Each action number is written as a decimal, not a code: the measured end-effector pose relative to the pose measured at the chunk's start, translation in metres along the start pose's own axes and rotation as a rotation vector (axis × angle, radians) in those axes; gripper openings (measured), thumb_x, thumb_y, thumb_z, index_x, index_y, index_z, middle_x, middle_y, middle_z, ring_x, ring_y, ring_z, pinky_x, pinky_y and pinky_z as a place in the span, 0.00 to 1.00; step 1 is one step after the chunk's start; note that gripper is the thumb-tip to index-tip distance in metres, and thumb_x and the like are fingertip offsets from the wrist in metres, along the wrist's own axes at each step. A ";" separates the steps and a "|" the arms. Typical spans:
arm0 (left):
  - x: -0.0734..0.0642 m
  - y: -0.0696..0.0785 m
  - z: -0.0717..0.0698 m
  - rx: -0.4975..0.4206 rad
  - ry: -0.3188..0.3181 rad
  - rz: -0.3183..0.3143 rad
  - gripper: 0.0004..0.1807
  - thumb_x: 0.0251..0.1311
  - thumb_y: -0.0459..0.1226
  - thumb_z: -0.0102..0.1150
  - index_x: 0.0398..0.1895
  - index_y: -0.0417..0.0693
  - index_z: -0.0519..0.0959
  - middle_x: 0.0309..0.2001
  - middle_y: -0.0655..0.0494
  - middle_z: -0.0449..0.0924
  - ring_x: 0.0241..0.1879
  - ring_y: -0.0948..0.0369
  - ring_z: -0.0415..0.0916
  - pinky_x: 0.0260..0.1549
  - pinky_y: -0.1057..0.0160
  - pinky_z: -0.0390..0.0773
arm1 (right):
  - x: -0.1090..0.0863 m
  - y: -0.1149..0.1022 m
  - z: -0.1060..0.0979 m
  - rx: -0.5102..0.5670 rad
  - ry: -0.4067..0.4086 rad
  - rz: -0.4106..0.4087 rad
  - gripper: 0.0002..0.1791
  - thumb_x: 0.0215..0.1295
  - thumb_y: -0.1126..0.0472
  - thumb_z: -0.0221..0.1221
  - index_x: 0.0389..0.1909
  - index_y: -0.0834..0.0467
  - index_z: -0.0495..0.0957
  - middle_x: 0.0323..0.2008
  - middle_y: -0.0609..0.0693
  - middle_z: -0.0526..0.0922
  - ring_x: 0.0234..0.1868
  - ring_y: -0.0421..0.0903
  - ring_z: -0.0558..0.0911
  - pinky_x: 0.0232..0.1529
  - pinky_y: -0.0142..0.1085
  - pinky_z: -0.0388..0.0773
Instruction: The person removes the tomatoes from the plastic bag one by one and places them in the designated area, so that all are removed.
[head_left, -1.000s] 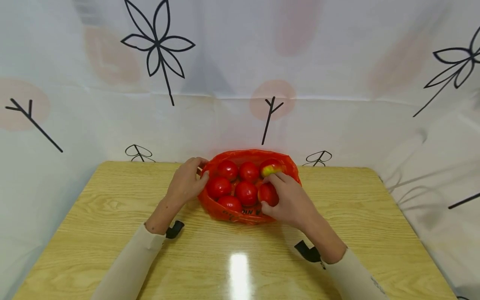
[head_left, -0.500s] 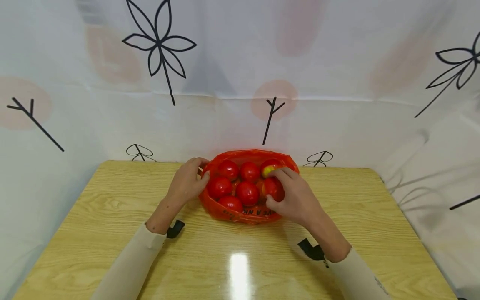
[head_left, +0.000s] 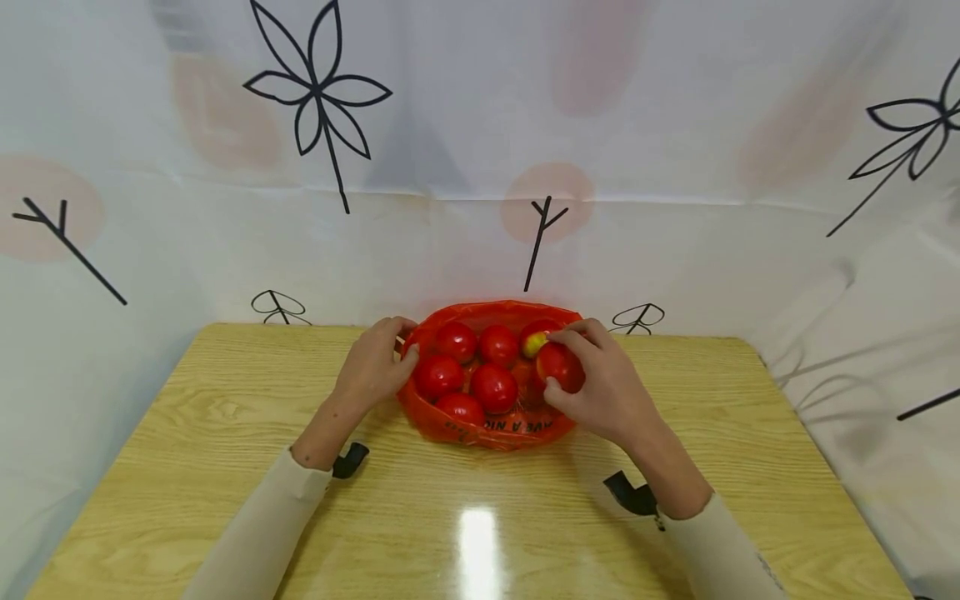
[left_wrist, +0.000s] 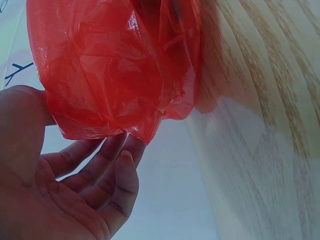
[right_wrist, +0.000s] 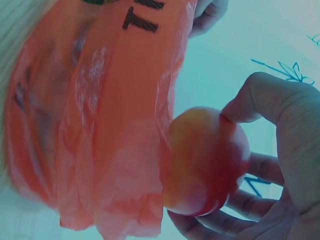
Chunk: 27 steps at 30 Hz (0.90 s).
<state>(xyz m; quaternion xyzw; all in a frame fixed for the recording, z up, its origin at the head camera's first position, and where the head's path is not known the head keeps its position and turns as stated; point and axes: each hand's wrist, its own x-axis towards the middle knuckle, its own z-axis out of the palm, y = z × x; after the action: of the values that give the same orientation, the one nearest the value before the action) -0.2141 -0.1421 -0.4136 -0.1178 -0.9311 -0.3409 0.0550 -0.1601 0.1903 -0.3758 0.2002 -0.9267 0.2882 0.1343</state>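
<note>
A wood-grained surface (head_left: 390, 542) bears an open red plastic bag (head_left: 429, 421). The person's left hand (head_left: 373, 365) pinches the left edge between thumb and fingers; the right hand (head_left: 611, 392) clamps its fingers on a red-yellow fruit (head_left: 562, 367) at the right rim, near glossy red fruits (head_left: 493, 387) inside.

Head looks down; close wrist views share bag (left_wrist: 115, 65).

Red-yellow apple (right_wrist: 205, 160) in right hand (head_left: 603, 387), at rim of open red bag (right_wrist: 127, 115)
</note>
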 end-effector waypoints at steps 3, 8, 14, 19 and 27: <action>0.000 0.000 0.000 0.006 0.000 -0.002 0.19 0.71 0.38 0.59 0.62 0.42 0.79 0.53 0.48 0.82 0.47 0.51 0.79 0.44 0.53 0.86 | 0.000 0.003 -0.003 0.011 0.032 -0.005 0.28 0.57 0.61 0.72 0.61 0.60 0.82 0.57 0.56 0.76 0.55 0.59 0.80 0.48 0.57 0.86; 0.000 -0.001 0.000 0.018 -0.002 -0.003 0.20 0.71 0.38 0.59 0.62 0.42 0.79 0.53 0.48 0.82 0.47 0.51 0.79 0.44 0.53 0.86 | 0.002 0.009 -0.007 0.009 0.063 0.003 0.28 0.58 0.61 0.71 0.61 0.60 0.82 0.57 0.57 0.77 0.54 0.59 0.80 0.46 0.58 0.87; 0.002 -0.002 0.001 0.013 -0.001 -0.006 0.19 0.71 0.39 0.59 0.62 0.42 0.79 0.53 0.48 0.82 0.47 0.51 0.80 0.44 0.54 0.86 | 0.003 0.016 -0.010 -0.002 0.093 0.016 0.27 0.59 0.61 0.71 0.61 0.61 0.82 0.57 0.58 0.77 0.54 0.60 0.81 0.45 0.59 0.87; 0.001 -0.001 0.001 0.009 0.006 -0.005 0.19 0.71 0.38 0.59 0.61 0.42 0.79 0.53 0.48 0.82 0.46 0.52 0.80 0.43 0.54 0.86 | 0.003 0.020 -0.014 -0.012 0.132 0.001 0.26 0.59 0.61 0.71 0.60 0.62 0.82 0.57 0.58 0.79 0.52 0.61 0.82 0.42 0.59 0.87; 0.000 -0.001 0.000 0.017 0.010 -0.007 0.19 0.71 0.38 0.59 0.62 0.41 0.79 0.54 0.46 0.82 0.46 0.50 0.80 0.43 0.52 0.86 | 0.003 0.028 -0.022 -0.015 0.201 -0.024 0.25 0.59 0.62 0.71 0.58 0.62 0.83 0.55 0.59 0.82 0.50 0.61 0.84 0.41 0.60 0.87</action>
<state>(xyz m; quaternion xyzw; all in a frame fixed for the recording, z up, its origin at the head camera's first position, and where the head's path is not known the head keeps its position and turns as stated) -0.2142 -0.1427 -0.4147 -0.1122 -0.9341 -0.3338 0.0594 -0.1721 0.2234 -0.3706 0.1804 -0.9083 0.2981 0.2313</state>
